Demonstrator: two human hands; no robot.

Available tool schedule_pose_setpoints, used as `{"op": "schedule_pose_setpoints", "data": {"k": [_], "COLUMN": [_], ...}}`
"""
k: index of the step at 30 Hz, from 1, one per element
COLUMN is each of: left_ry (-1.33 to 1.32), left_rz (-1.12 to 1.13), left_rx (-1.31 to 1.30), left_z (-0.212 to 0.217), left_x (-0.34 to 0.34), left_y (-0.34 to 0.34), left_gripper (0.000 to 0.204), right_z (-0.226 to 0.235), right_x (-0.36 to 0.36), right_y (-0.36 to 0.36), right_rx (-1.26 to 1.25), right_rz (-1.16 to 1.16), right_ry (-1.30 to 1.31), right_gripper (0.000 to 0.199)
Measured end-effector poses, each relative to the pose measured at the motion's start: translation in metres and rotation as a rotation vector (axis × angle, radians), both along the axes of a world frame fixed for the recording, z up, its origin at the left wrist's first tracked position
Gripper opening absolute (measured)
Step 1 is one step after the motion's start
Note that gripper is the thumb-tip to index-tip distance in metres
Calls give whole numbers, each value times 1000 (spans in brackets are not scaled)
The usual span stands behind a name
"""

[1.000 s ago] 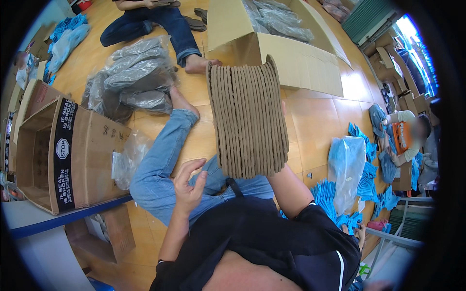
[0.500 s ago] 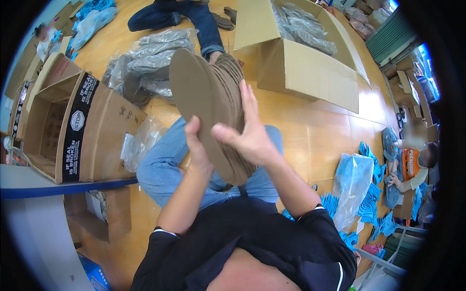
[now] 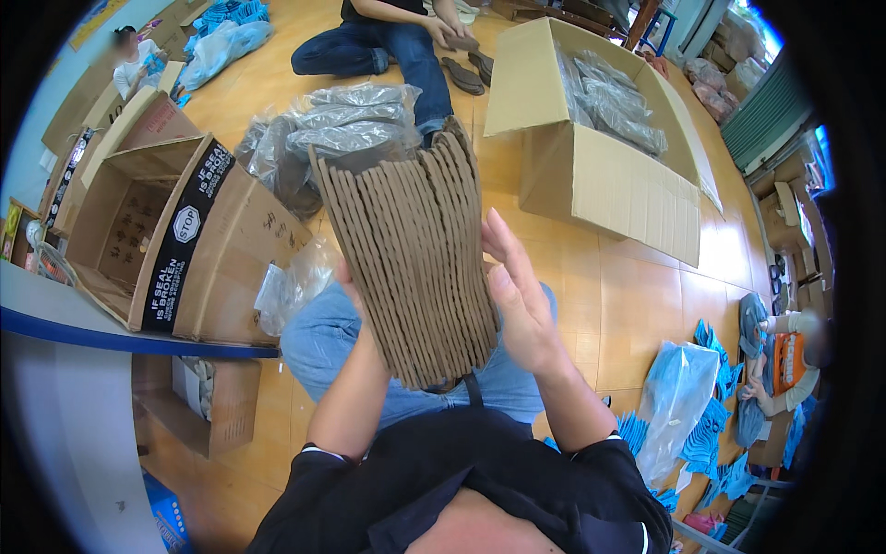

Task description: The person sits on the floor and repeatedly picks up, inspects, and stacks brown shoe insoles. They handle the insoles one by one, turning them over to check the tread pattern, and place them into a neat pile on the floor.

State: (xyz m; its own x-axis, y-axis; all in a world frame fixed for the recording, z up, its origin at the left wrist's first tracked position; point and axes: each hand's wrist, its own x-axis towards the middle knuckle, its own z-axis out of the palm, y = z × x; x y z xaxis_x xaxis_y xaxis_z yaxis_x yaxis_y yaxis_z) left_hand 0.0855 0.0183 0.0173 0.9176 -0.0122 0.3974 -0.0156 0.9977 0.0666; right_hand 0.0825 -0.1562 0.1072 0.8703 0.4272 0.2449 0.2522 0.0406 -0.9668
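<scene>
A thick stack of brown, sole-shaped pieces (image 3: 406, 268), pressed face to face with their edges turned up, stands tilted over my lap. My left hand (image 3: 351, 286) supports its left side; the thumb shows at the edge and the other fingers are hidden behind the stack. Along the right side lies my right hand (image 3: 526, 305), fingers stretched out and thumb apart, the palm facing the stack's edge. Whether the right palm presses on the pieces or only rests beside them is hard to make out.
Plastic-wrapped bundles (image 3: 341, 120) lie beyond the stack. An open carton (image 3: 637, 189) of similar bundles stands at the right, another carton (image 3: 231, 249) at the left above a blue-edged surface (image 3: 138, 344). A co-worker's hands (image 3: 452, 28) hold a brown piece; blue pieces (image 3: 711, 397) lie at the right.
The stack has turned from showing one broad flat face to showing its many edges. My right hand has shifted from over the stack to its right side, and the view has tilted slightly upward.
</scene>
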Motion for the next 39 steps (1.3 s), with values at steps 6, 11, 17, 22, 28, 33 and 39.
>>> {"op": "schedule_pose_setpoints", "data": {"k": [6, 11, 17, 22, 28, 33, 39], "left_ry": [85, -479, -421, -1, 486, 496, 498], "left_rz": [590, 1339, 1298, 719, 411, 534, 443], "left_rx": [1214, 1585, 1509, 1164, 805, 911, 1167], "left_z": [33, 22, 16, 19, 13, -13, -63], "left_x": [-30, -24, -24, -23, -28, -39, -11], "left_y": [-13, -41, -46, -41, -43, -31, -17], "left_gripper": [115, 115, 120, 115, 108, 106, 95], "right_z": [-17, -39, -44, -47, -63, -74, -150], "right_x": [0, 21, 18, 20, 7, 17, 38], "right_y": [11, 2, -9, -11, 7, -7, 4], "right_rx": [707, 1155, 1160, 647, 165, 657, 761], "right_rz": [106, 292, 362, 213, 156, 197, 201], "right_ry": [618, 897, 965, 743, 546, 1141, 1147], "right_gripper": [80, 76, 73, 82, 80, 71, 67]}}
